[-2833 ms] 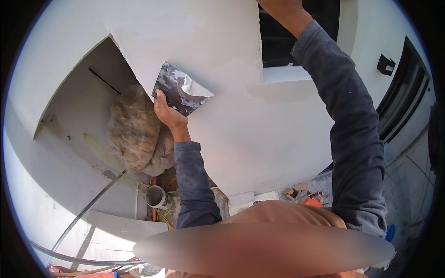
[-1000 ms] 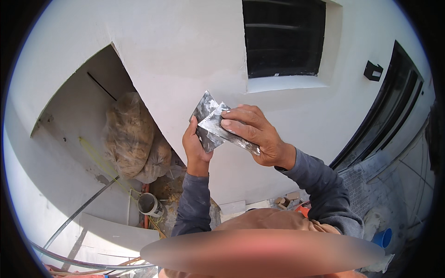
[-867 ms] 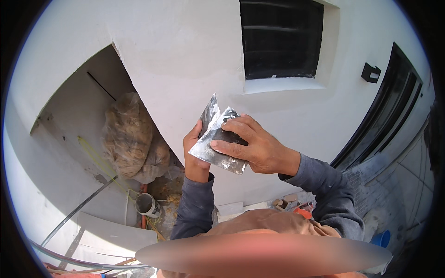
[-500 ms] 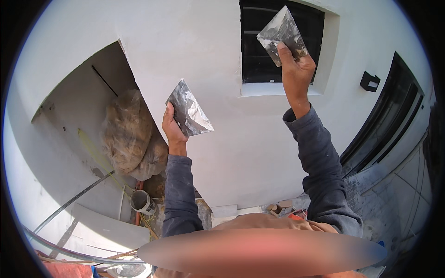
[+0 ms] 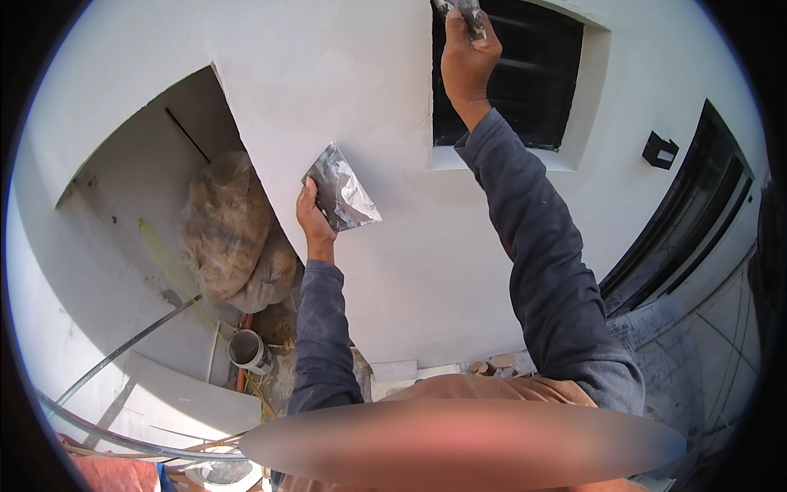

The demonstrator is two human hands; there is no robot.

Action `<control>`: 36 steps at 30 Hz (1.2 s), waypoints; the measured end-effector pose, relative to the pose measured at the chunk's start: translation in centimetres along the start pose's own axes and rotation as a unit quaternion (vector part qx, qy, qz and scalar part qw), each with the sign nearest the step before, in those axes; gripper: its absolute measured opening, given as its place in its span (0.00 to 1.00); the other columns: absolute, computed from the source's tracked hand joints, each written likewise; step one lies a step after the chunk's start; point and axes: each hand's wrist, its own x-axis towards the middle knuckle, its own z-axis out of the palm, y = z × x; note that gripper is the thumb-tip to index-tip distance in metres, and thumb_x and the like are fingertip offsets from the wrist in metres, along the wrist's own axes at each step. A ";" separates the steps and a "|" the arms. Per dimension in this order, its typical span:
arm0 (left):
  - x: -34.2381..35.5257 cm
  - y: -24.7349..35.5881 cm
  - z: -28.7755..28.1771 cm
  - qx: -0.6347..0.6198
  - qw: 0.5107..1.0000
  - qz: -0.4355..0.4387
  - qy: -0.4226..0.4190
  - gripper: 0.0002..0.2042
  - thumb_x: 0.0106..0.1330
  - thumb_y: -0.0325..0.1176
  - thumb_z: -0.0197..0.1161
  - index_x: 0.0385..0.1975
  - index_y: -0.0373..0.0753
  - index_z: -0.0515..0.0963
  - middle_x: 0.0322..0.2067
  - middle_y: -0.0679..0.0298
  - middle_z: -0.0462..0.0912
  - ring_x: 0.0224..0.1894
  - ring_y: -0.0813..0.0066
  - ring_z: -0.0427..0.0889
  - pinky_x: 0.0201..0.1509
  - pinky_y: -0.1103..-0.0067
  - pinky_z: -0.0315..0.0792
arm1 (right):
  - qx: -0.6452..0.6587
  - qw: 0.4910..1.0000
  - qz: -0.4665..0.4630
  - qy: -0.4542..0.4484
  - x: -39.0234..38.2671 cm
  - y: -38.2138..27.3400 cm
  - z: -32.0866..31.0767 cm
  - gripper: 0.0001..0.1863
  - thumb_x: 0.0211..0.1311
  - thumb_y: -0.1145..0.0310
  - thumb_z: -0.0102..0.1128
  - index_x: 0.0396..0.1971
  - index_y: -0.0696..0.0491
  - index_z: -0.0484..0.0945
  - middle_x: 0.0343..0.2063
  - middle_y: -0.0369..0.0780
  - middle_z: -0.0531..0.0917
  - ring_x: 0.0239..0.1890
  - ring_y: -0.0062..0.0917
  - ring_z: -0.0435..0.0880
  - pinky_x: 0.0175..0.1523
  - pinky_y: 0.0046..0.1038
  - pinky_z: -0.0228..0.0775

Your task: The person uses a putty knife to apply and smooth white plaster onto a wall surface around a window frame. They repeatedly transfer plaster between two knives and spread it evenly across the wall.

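My left hand (image 5: 316, 217) is closed on a flat metal putty blade (image 5: 344, 193) smeared with white paste, held out in front of the white wall (image 5: 385, 271). My right hand (image 5: 470, 66) reaches high, near the left edge of the dark window (image 5: 525, 78). It grips a second metal putty blade (image 5: 469, 11), also streaked with white; the top of the picture cuts off much of this blade. Whether its edge touches the wall I cannot tell.
On the left, an opening in the wall holds large clear plastic bags (image 5: 225, 234) of brown material. Below them stands a bucket (image 5: 245, 349) beside a yellow cord. To the right are a black wall box (image 5: 659, 151) and a dark-framed glass door (image 5: 676, 221). Small blocks (image 5: 492, 365) lie at the wall's foot.
My right hand has moved up and left with its blade, from in front of the window to its upper left edge. The left hand has shifted slightly right and up, still gripping its blade.
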 end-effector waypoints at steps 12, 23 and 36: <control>-0.3 0.2 0.3 -0.004 1.000 -0.009 0.005 0.19 0.79 0.41 0.52 0.52 0.30 0.79 0.49 0.59 0.84 0.50 0.70 0.83 0.58 0.73 0.75 | -0.033 0.999 0.020 -0.036 -2.8 2.0 -2.0 0.09 0.74 0.66 0.63 0.37 0.57 0.81 0.27 0.27 0.80 0.31 0.10 0.73 0.36 0.18 0.65; -0.2 -0.2 0.2 0.025 0.999 0.023 0.018 0.19 0.81 0.39 0.47 0.54 0.29 0.78 0.51 0.60 0.83 0.53 0.70 0.81 0.61 0.74 0.73 | -0.075 0.981 0.153 -0.088 -11.2 0.7 -7.5 0.14 0.74 0.67 0.63 0.52 0.59 0.82 0.37 0.31 0.85 0.38 0.13 0.76 0.46 0.18 0.69; -8.6 1.0 8.5 -0.145 0.967 -0.198 0.067 0.20 0.81 0.42 0.48 0.60 0.33 0.73 0.53 0.56 0.83 0.52 0.59 0.85 0.58 0.64 0.79 | -0.095 0.915 0.043 -0.389 -14.8 -14.9 -12.9 0.28 0.63 0.81 0.59 0.64 0.49 0.77 0.56 0.48 0.78 0.56 0.44 0.79 0.60 0.36 0.73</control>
